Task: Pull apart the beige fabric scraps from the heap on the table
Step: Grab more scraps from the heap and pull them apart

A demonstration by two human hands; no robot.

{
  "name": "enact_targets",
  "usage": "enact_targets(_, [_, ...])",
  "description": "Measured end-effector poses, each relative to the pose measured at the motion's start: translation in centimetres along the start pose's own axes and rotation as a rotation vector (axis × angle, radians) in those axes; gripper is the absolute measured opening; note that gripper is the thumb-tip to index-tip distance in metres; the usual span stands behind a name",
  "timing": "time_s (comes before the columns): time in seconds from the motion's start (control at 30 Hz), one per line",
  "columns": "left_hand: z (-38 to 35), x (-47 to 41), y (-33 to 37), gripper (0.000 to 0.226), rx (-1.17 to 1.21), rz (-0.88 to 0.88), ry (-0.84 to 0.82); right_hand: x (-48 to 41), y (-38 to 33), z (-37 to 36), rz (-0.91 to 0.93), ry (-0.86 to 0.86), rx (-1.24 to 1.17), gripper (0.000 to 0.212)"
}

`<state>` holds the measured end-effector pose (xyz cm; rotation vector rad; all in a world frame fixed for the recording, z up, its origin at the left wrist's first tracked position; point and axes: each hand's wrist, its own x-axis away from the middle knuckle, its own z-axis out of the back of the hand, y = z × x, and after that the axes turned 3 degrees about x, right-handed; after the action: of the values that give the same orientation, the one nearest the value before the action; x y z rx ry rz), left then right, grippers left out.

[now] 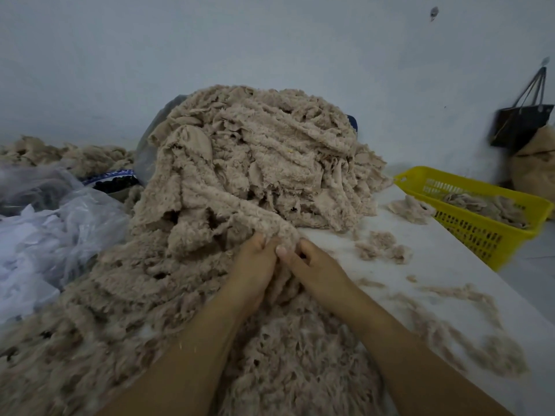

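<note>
The heap of beige fabric scraps [255,163] fills the middle and left of the white tabletop [450,265], rising high against the far wall and spreading down to the near edge. Crumpled clear plastic bags [60,235] lie along the left edge, touching the heap. A yellow perforated basket [468,235] sits at the right edge and holds a few scraps. A black bag [516,127] hangs on the wall beyond it. The left hand [255,271] and right hand [315,271] meet at the heap's near foot, both with fingers curled, clenching one fleecy fold [270,226] between them. Loose tufts [381,247] lie just beside the right hand.
</note>
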<state>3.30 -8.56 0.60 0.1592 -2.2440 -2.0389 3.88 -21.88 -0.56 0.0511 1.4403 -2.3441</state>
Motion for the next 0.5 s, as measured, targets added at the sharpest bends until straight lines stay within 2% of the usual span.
enact_targets(0.1, [0.1, 0.0, -0.1, 0.031, -0.093, -0.044, 0.013, 0.0, 0.1, 0.2, -0.036, -0.03, -0.142, 0.042])
enact_targets(0.17, [0.0, 0.1, 0.0, 0.03, -0.017, -0.014, -0.01, 0.1, 0.1, 0.5, -0.064, -0.033, -0.269, 0.041])
enact_targets(0.27, [0.0, 0.3, 0.4, 0.02, 0.312, 0.158, -0.054, 0.1, 0.0, 0.8, -0.065, -0.02, -0.21, 0.037])
enact_targets(0.33, [0.6, -0.2, 0.6, 0.023, 0.539, 0.223, -0.055, 0.2, 0.0, 0.7, 0.007, -0.051, -0.096, 0.041])
enact_targets(0.43, [2.6, -1.7, 0.7, 0.027, 0.925, 0.3, 0.05, 0.5, 0.3, 0.5, 0.068, -0.135, 0.031, 0.045])
enact_targets(0.5, [4.9, -2.6, 0.8, 0.03, 1.122, 0.247, 0.138, 0.6, 0.5, 0.8, 0.067, -0.154, 0.061, 0.046])
